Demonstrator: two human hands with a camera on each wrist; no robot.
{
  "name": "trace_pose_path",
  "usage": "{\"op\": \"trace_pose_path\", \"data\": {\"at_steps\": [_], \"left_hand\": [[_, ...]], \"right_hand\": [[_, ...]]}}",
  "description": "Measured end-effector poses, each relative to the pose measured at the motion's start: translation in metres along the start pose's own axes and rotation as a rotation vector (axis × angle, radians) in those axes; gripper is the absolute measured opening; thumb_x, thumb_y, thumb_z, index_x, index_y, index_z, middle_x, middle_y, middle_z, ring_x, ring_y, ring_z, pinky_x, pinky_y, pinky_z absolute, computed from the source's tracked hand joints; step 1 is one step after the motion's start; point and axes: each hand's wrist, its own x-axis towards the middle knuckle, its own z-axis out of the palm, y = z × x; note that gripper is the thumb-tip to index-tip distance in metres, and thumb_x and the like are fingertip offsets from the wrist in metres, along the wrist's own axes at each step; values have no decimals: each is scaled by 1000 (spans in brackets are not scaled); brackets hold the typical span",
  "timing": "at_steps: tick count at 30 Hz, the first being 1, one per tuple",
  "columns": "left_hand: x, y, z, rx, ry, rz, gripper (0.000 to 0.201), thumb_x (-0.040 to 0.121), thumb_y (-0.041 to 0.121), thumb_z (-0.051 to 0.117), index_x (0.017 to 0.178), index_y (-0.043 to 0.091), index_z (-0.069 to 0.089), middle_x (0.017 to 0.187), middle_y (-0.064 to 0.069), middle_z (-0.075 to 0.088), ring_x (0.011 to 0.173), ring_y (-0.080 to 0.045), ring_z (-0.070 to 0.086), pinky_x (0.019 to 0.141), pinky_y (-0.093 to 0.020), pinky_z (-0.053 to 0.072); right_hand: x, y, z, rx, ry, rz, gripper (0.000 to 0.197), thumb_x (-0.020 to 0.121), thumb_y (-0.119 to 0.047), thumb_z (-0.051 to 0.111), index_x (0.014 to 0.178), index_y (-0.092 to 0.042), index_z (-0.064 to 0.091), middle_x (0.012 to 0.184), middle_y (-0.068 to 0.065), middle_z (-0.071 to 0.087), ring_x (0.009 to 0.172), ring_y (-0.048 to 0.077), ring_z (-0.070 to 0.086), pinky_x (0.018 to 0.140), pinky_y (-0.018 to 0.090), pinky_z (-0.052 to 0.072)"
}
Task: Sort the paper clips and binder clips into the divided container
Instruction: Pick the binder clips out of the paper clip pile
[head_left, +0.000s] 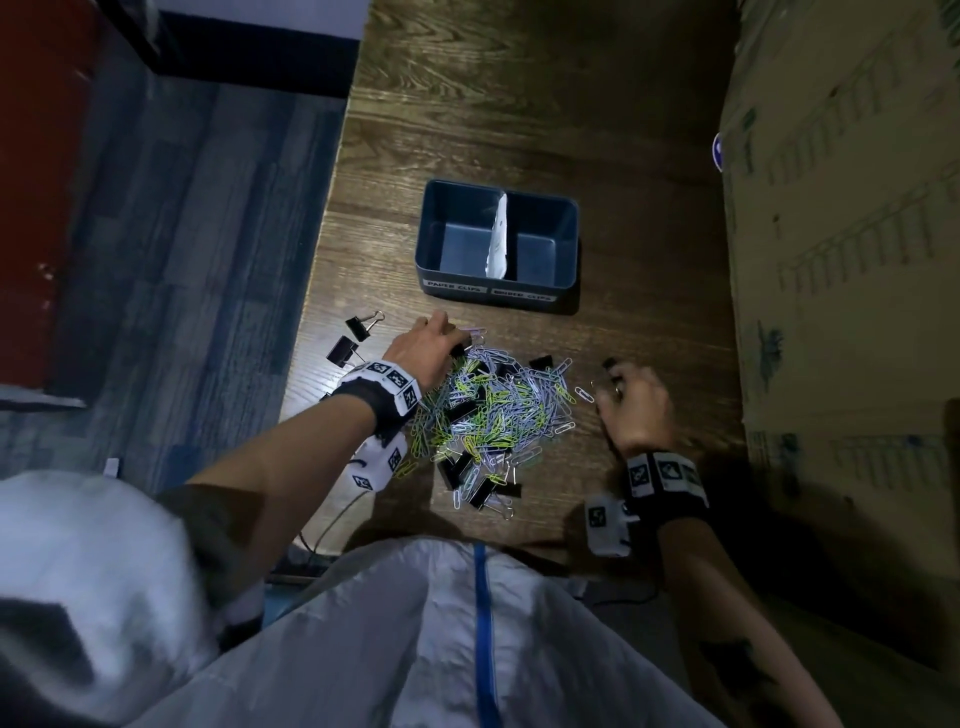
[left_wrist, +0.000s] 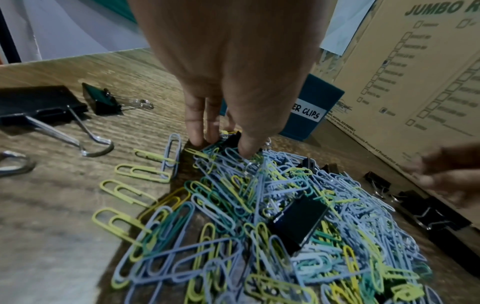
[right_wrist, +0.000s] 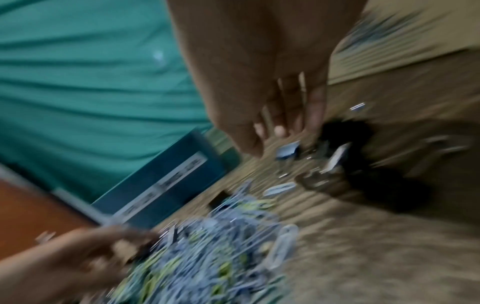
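Black binder clips (head_left: 353, 338) lie at centre left of the head view, on the wood-grain table (head_left: 519, 104). Just right of them the left hand (head_left: 426, 348) reaches down into the pile of paper clips (head_left: 493, 405) — in the left wrist view its fingertips (left_wrist: 197, 139) pinch a black binder clip (left_wrist: 231, 138) at the pile's far edge. Above the pile sits the divided container (head_left: 498, 291), both compartments bare. Lower right, the right hand (head_left: 631, 402) is blurred — I cannot tell its grip.
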Motion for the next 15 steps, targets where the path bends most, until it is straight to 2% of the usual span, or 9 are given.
{"op": "trace_pose_path", "data": {"at_steps": [2,4,7,9,10,12,15], "left_hand": [[-3,2,4,-31,30,7,45,87,4,61,130,17,53,119,-12,48,102,-30,55,77,-31,51],[-7,6,6,-59,50,-5,44,85,0,61,126,14,53,119,-14,49,96,-28,57,74,-28,51],[-14,13,8,-123,95,-47,47,82,-6,61,125,12,52,119,-17,48,93,-30,58,76,-32,55],[-19,17,9,-133,118,-81,47,82,-6,62,124,12,52,119,-15,47,92,-29,58,74,-33,55],[-21,19,10,-126,130,-96,45,82,-5,62,122,12,52,118,-13,48,91,-28,58,70,-32,54],[-25,22,12,-94,150,-122,39,82,0,64,118,12,53,115,-11,53,94,-28,58,65,-33,50],[-27,21,15,5,148,-143,32,87,24,66,115,15,54,113,-6,60,100,-26,57,70,-37,50]], "right_hand": [[6,-21,11,20,-36,-177,35,91,-18,67,125,-15,62,127,9,55,113,28,57,92,35,47],[13,-42,24,25,-58,-249,39,91,-19,66,129,-14,60,134,8,51,113,27,58,94,35,50],[22,-63,42,10,-124,-218,45,92,-27,66,134,-17,56,141,11,48,122,32,54,99,49,51],[27,-70,50,-31,-137,-171,44,92,-34,67,130,-14,59,140,14,49,127,36,50,102,53,47],[28,-72,53,-62,-135,-153,42,91,-36,67,125,-12,62,137,15,52,124,36,51,101,52,48],[30,-75,58,-111,-124,-130,36,90,-38,69,112,-10,67,124,15,60,115,35,56,98,49,47],[33,-76,59,-75,-112,-105,28,86,-37,73,106,-17,70,112,9,68,112,30,57,99,44,36]]}}
